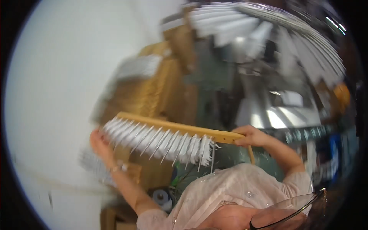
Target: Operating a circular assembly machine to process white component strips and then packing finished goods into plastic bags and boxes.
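A long wooden bar [180,128] spans the space in front of me, tilted slightly down to the right. Thin metal prongs stick out below it, and a dense row of white strip-like pieces [161,142] hangs among them; their exact kind is unclear. Wrapped round the bar's right end is my right hand [251,136], its fingers closed. My left hand [100,145] presses against the outer end of the white row, with its fingers curled partly behind the pieces and blurred. Below my right hand, a short wooden piece [251,155] points downward.
Cardboard boxes [168,88] stand along the white wall [57,96], with a grey-white bundle [138,66] on top. A shiny metal surface [281,115] lies at the far right, below racks of white strips [226,23]. A white roll [161,198] sits near my left forearm.
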The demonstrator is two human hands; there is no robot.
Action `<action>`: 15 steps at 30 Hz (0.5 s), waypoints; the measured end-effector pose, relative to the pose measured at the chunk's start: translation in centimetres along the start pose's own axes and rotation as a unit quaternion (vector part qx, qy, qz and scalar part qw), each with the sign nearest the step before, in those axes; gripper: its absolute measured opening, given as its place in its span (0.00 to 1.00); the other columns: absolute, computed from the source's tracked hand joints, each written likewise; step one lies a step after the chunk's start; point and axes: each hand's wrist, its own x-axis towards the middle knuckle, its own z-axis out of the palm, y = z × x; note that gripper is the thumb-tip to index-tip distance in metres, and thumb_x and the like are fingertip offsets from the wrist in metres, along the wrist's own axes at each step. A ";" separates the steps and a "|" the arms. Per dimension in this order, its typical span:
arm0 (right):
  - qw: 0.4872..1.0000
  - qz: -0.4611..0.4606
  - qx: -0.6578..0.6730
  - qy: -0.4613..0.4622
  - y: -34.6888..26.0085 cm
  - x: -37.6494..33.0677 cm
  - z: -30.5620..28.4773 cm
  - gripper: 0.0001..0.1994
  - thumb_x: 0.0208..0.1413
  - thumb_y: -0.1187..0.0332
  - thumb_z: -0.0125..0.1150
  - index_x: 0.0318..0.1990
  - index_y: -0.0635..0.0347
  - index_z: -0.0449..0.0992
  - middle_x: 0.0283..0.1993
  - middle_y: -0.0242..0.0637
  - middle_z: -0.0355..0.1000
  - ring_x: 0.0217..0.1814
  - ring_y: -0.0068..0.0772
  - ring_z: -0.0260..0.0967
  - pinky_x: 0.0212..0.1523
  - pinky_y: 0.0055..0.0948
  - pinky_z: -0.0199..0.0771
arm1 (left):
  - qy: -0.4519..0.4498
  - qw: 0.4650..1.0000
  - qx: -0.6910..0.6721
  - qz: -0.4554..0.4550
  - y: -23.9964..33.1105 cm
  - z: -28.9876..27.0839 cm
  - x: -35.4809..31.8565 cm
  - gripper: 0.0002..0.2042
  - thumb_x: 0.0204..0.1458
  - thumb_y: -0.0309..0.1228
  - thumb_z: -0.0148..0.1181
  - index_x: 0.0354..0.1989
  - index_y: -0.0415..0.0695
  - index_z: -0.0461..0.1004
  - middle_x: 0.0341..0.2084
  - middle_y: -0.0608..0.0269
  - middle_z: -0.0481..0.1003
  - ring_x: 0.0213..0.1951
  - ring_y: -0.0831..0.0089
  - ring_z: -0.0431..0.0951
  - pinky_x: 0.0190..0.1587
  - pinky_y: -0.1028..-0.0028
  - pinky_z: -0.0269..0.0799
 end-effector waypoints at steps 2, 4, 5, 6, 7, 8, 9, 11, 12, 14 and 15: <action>0.995 -0.056 -0.062 0.051 0.0 -4.1 -3.0 0.13 0.47 0.65 0.58 0.40 0.61 0.71 0.25 0.27 0.67 0.22 0.14 0.60 0.22 0.15 0.60 | -0.005 0.992 -0.121 -0.021 1.5 2.9 -1.9 0.12 0.56 0.37 0.41 0.29 0.41 0.64 0.18 0.70 0.61 0.20 0.85 0.60 0.21 0.85 0.57; 0.994 0.051 -0.013 0.100 0.5 -5.9 -7.4 0.13 0.44 0.69 0.59 0.38 0.64 0.71 0.23 0.30 0.68 0.21 0.18 0.62 0.21 0.16 0.60 | -0.096 0.986 -0.135 0.007 2.0 7.1 -5.2 0.12 0.57 0.35 0.40 0.27 0.42 0.62 0.17 0.69 0.60 0.20 0.84 0.59 0.20 0.85 0.56; 0.989 0.035 0.016 0.141 1.3 -8.2 -8.9 0.12 0.44 0.70 0.59 0.37 0.64 0.71 0.24 0.31 0.68 0.20 0.18 0.61 0.20 0.17 0.60 | -0.125 0.984 -0.129 -0.010 2.4 8.9 -7.4 0.12 0.57 0.35 0.40 0.27 0.42 0.62 0.17 0.69 0.60 0.20 0.84 0.59 0.20 0.85 0.56; 0.989 -0.014 0.035 0.142 1.6 -9.5 -10.6 0.12 0.43 0.70 0.59 0.37 0.64 0.71 0.24 0.32 0.68 0.20 0.19 0.61 0.20 0.17 0.60 | -0.119 0.987 -0.111 0.014 2.7 10.5 -9.3 0.12 0.57 0.35 0.39 0.27 0.41 0.62 0.18 0.69 0.61 0.19 0.83 0.59 0.20 0.85 0.56; 0.972 -0.042 0.088 0.214 2.1 -11.2 -12.4 0.11 0.42 0.72 0.59 0.35 0.64 0.71 0.24 0.33 0.67 0.19 0.20 0.60 0.19 0.18 0.60 | -0.077 0.993 -0.085 0.003 3.2 13.1 -11.5 0.12 0.57 0.34 0.38 0.27 0.41 0.63 0.18 0.68 0.61 0.18 0.82 0.58 0.20 0.85 0.55; 0.955 -0.042 0.115 0.270 2.7 -13.2 -14.7 0.10 0.42 0.72 0.59 0.35 0.65 0.71 0.24 0.34 0.67 0.19 0.21 0.60 0.18 0.18 0.59 | -0.106 0.989 -0.102 0.012 3.7 15.3 -13.9 0.12 0.57 0.34 0.37 0.27 0.40 0.63 0.18 0.67 0.61 0.18 0.82 0.59 0.20 0.84 0.56; 0.944 -0.054 0.155 0.288 3.7 -15.0 -16.8 0.10 0.42 0.72 0.59 0.34 0.65 0.71 0.24 0.35 0.67 0.19 0.21 0.60 0.18 0.19 0.59 | -0.096 0.989 -0.110 -0.020 4.4 17.2 -16.1 0.12 0.57 0.33 0.36 0.27 0.40 0.63 0.18 0.67 0.61 0.18 0.81 0.59 0.19 0.84 0.56; 0.920 -0.070 0.146 0.358 4.3 -18.7 -21.9 0.08 0.43 0.70 0.59 0.30 0.64 0.69 0.22 0.34 0.64 0.18 0.21 0.58 0.16 0.20 0.56 | -0.140 0.983 -0.116 0.017 7.1 22.1 -19.7 0.12 0.57 0.32 0.37 0.27 0.39 0.63 0.18 0.66 0.62 0.17 0.81 0.60 0.19 0.83 0.57; 0.905 -0.057 0.173 0.385 5.5 -20.6 -23.8 0.08 0.43 0.69 0.59 0.29 0.63 0.69 0.21 0.33 0.63 0.17 0.21 0.58 0.16 0.20 0.54 | -0.158 0.980 -0.118 0.001 8.4 24.0 -21.7 0.12 0.57 0.32 0.37 0.26 0.39 0.63 0.18 0.66 0.62 0.17 0.81 0.60 0.19 0.83 0.58; 0.892 -0.119 0.172 0.402 7.2 -25.3 -26.8 0.08 0.44 0.67 0.58 0.26 0.60 0.67 0.20 0.30 0.61 0.16 0.20 0.57 0.15 0.17 0.53 | -0.156 0.979 -0.116 0.058 11.2 27.6 -25.0 0.12 0.56 0.30 0.37 0.26 0.38 0.64 0.18 0.66 0.62 0.17 0.81 0.61 0.19 0.83 0.58; 0.868 -0.144 0.142 0.454 7.4 -26.6 -30.0 0.08 0.44 0.67 0.58 0.26 0.59 0.67 0.21 0.30 0.61 0.17 0.19 0.57 0.15 0.17 0.54 | -0.195 0.969 -0.127 0.082 12.5 30.0 -25.8 0.11 0.57 0.30 0.37 0.27 0.38 0.64 0.19 0.66 0.63 0.18 0.81 0.62 0.20 0.83 0.59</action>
